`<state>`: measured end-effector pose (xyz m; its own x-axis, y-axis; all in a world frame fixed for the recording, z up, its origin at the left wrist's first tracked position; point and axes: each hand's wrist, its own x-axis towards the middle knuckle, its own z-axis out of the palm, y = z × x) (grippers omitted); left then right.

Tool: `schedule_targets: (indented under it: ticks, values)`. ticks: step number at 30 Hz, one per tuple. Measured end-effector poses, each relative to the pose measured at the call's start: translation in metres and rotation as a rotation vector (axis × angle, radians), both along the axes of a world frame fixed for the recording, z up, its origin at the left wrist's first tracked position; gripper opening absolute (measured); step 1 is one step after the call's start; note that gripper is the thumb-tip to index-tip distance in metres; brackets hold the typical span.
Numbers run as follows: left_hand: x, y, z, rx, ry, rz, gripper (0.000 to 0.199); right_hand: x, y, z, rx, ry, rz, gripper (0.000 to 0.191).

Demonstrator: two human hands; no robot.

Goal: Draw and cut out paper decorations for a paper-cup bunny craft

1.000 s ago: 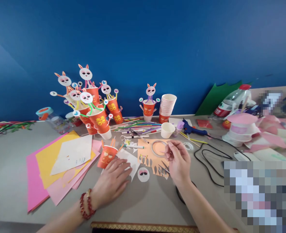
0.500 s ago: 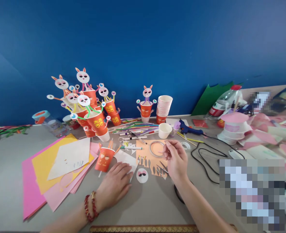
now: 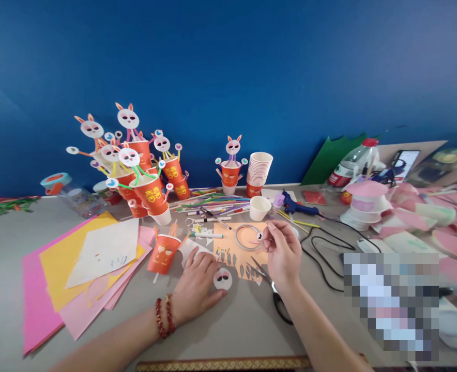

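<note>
My left hand [image 3: 200,283] lies palm down with its fingers apart, the thumb at the edge of a white paper face [image 3: 223,279] with dark eyes. My right hand [image 3: 282,253] is raised, thumb and forefinger pinched; a small white piece with a dark mark [image 3: 259,236] shows at the fingertips. Below it on the table are orange paper [image 3: 228,238] with cut-out slots, a grey ring [image 3: 238,235] and black-handled scissors [image 3: 282,308]. Left of my left hand, a red cup [image 3: 162,254] with orange sticks leans to one side.
Rabbit-faced cups [image 3: 151,192] stand at the back left. Stacked cups [image 3: 258,170], a white cup [image 3: 259,208], a blue glue gun [image 3: 300,206] and its cable lie behind. Coloured sheets [image 3: 42,289] cover the left; pink paper pieces [image 3: 453,243] are at the right.
My left hand has moved right, its thumb now at the paper face. The small marked piece at my right fingertips has come into view. The camera view has shifted slightly.
</note>
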<state>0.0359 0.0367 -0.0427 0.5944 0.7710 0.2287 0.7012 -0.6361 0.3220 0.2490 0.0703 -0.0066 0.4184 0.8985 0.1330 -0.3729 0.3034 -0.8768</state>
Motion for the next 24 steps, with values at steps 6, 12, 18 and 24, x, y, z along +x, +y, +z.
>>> schedule_targets:
  ticks: [6,12,18,24]
  values:
    - [-0.002,-0.002,-0.004,0.000,-0.058,-0.012,0.037,0.001,0.000,0.001,0.005,-0.028,-0.015,0.014]
    - [-0.003,-0.002,-0.005,-0.020,-0.077,-0.014,0.036,0.007,0.000,0.009,0.048,-0.021,-0.070,0.011]
    - [-0.004,-0.004,-0.004,-0.046,-0.081,-0.008,0.033,0.027,-0.014,0.030,0.093,-0.010,-0.077,0.008]
    - [-0.006,-0.004,-0.012,-0.009,-0.104,-0.038,0.034,0.059,-0.037,0.019,0.038,-0.098,-0.199,0.010]
